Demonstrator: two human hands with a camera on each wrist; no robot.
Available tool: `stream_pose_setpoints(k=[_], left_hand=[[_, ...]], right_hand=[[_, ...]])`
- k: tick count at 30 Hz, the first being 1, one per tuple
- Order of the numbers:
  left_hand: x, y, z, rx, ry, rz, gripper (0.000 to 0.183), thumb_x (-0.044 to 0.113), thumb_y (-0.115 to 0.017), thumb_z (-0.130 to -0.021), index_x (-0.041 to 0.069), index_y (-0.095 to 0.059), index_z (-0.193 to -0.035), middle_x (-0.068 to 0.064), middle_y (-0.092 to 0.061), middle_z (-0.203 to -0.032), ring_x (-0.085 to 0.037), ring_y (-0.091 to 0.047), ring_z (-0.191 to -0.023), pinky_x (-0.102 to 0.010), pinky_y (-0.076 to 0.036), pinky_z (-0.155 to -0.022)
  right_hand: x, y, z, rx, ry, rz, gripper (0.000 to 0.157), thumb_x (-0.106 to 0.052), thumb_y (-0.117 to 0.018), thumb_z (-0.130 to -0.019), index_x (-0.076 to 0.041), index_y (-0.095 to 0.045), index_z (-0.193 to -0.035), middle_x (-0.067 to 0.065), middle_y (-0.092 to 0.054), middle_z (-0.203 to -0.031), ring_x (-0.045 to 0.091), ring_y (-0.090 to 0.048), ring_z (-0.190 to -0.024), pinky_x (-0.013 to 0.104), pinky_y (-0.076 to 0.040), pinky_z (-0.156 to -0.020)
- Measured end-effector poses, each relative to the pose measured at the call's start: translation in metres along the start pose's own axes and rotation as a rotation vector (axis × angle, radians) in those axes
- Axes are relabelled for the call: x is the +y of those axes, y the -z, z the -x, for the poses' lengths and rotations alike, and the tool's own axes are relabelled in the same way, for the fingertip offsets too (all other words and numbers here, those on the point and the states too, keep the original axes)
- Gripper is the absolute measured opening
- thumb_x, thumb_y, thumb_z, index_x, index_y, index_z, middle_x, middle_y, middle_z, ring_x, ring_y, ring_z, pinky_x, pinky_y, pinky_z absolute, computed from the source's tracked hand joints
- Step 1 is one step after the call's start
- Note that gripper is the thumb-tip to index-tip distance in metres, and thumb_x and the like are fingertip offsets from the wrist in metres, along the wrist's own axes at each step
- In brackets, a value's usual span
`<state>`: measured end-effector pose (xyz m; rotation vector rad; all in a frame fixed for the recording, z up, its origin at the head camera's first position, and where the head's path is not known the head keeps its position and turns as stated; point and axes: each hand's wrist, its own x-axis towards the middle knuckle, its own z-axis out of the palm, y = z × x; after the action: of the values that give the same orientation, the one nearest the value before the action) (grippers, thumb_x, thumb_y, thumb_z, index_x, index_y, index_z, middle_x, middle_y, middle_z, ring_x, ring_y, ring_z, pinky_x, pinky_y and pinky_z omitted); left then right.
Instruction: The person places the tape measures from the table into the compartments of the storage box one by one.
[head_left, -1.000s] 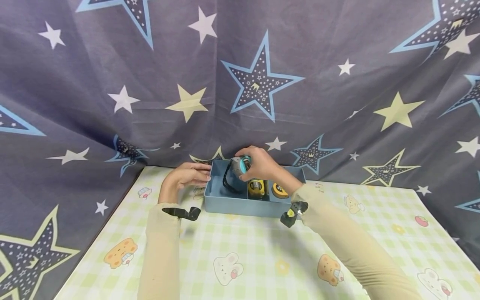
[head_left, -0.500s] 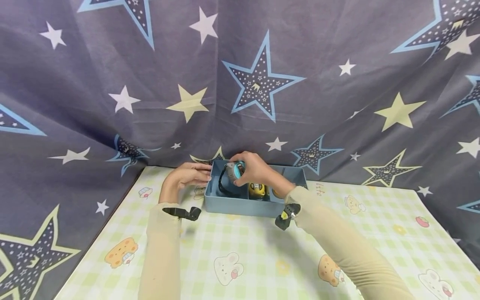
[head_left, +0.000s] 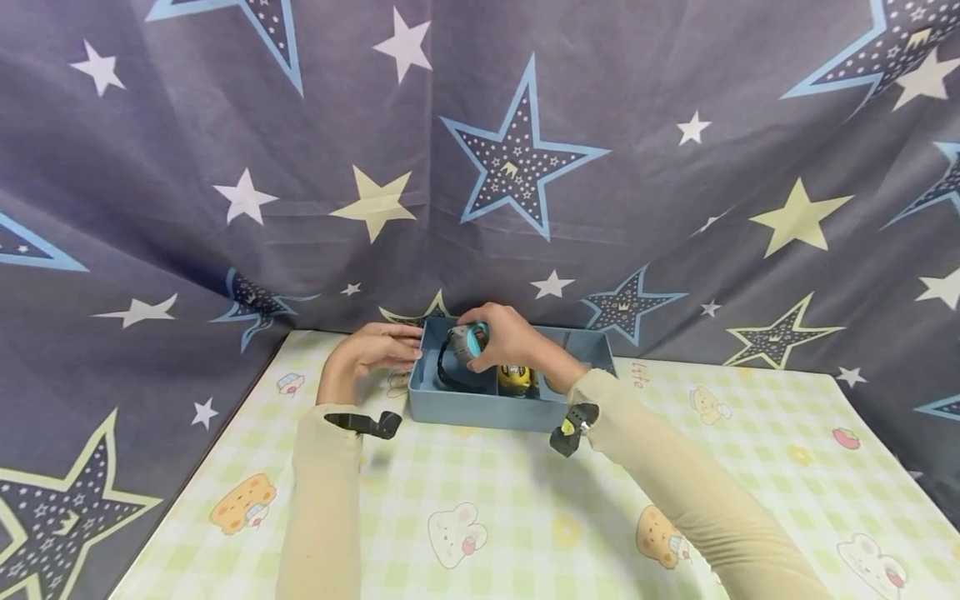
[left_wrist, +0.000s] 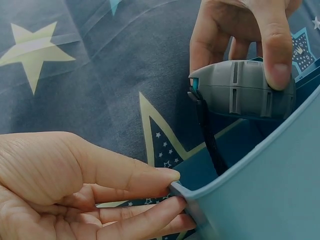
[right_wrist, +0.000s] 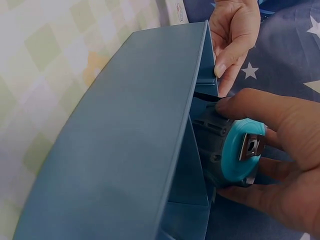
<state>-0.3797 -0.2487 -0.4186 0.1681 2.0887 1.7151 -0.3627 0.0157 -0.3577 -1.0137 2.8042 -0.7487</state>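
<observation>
My right hand (head_left: 506, 335) grips a grey and teal tape measure (right_wrist: 235, 150), thumb on one side and fingers on the other. It is held at the left compartment of a blue divided storage box (head_left: 487, 412), with its black wrist strap (left_wrist: 204, 130) hanging down inside. A metal hook shows on its teal face in the right wrist view. My left hand (head_left: 377, 346) touches the box's left end, fingers fairly straight, thumb and fingertips at the corner in the left wrist view. A yellow and black tape measure (head_left: 514, 382) lies in the middle compartment, partly covered by the right hand.
The box stands near the back of a table with a green checked cloth (head_left: 420, 500). A dark curtain with stars (head_left: 660, 192) hangs right behind it. My right forearm (head_left: 675, 475) crosses over the box's right part and hides some of it.
My right hand has moved slightly left with the tape measure, farther over the left compartment. The yellow tape measure at the right is now hidden by the right wrist. The left hand has stayed put.
</observation>
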Motion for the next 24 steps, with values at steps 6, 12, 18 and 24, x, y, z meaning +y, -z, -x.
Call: stream_pose_setpoints(k=[6, 12, 18, 24], left_hand=[[0.001, 0.001, 0.0, -0.002, 0.0, 0.0, 0.066, -0.003, -0.063, -0.096, -0.002, -0.037, -0.156, -0.027, -0.045, -0.154, -0.041, -0.048, -0.14, -0.033, -0.058, -0.104], [0.001, 0.0, 0.0, 0.001, 0.006, 0.014, 0.066, -0.003, -0.064, -0.096, -0.001, -0.037, -0.156, -0.027, -0.045, -0.155, -0.041, -0.048, -0.141, -0.032, -0.058, -0.102], [0.001, 0.002, 0.002, 0.0, -0.001, 0.007, 0.066, -0.003, -0.063, -0.096, -0.001, -0.036, -0.157, -0.027, -0.043, -0.156, -0.041, -0.047, -0.141, -0.032, -0.058, -0.102], [0.001, 0.002, 0.003, -0.015, -0.013, 0.003, 0.065, -0.003, -0.063, -0.096, -0.002, -0.037, -0.156, -0.027, -0.043, -0.156, -0.04, -0.047, -0.142, -0.034, -0.057, -0.104]], right_hand=[[-0.003, 0.0, -0.002, -0.031, -0.001, 0.038, 0.063, -0.013, -0.088, -0.076, -0.007, -0.065, -0.135, 0.015, -0.063, -0.125, 0.023, -0.059, -0.098, 0.028, -0.054, -0.074], [-0.007, 0.001, -0.005, -0.073, -0.006, 0.087, 0.063, -0.014, -0.088, -0.077, -0.007, -0.065, -0.136, 0.014, -0.064, -0.124, 0.02, -0.057, -0.092, 0.026, -0.05, -0.07], [-0.009, -0.003, -0.012, -0.102, -0.001, 0.091, 0.061, -0.013, -0.088, -0.077, -0.007, -0.067, -0.134, 0.01, -0.068, -0.123, 0.019, -0.061, -0.092, 0.025, -0.053, -0.072], [-0.004, -0.01, -0.014, -0.162, 0.002, 0.095, 0.059, -0.013, -0.086, -0.079, -0.007, -0.066, -0.134, 0.009, -0.068, -0.123, 0.016, -0.06, -0.087, 0.022, -0.05, -0.068]])
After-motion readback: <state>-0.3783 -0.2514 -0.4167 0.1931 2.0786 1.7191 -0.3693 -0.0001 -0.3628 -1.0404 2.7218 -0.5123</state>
